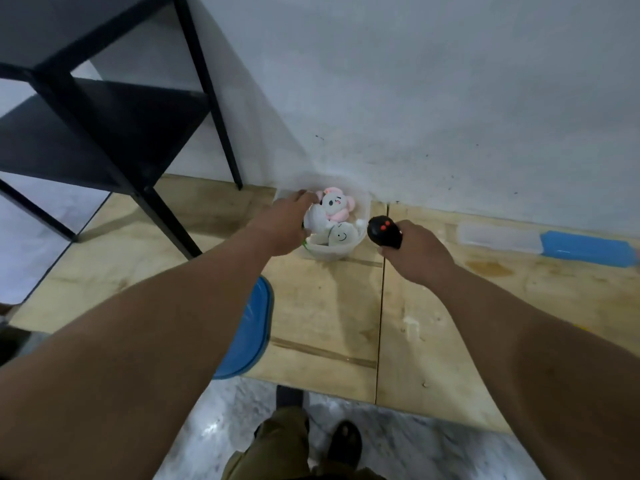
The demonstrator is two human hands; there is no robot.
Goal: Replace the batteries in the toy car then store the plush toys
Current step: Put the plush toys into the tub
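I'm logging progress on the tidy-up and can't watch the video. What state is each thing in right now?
Tub: open, upright, on the wooden board by the wall.
Plush toys: inside the tub.
Blue lid: off the tub, lying on the board.
Remote: held in the right hand.
Left hand: at the tub's rim, touching the toys.
Second container: lying by the wall, to the right.

Readable text: you have none in this view.
Black handheld remote control with two red buttons [384,232]: you can read no lettering or brand on it.
White and pink plush toy [333,206]: you see a stitched face only, no words.
White plush toy with a drawn smile [341,236]: you can read no label.
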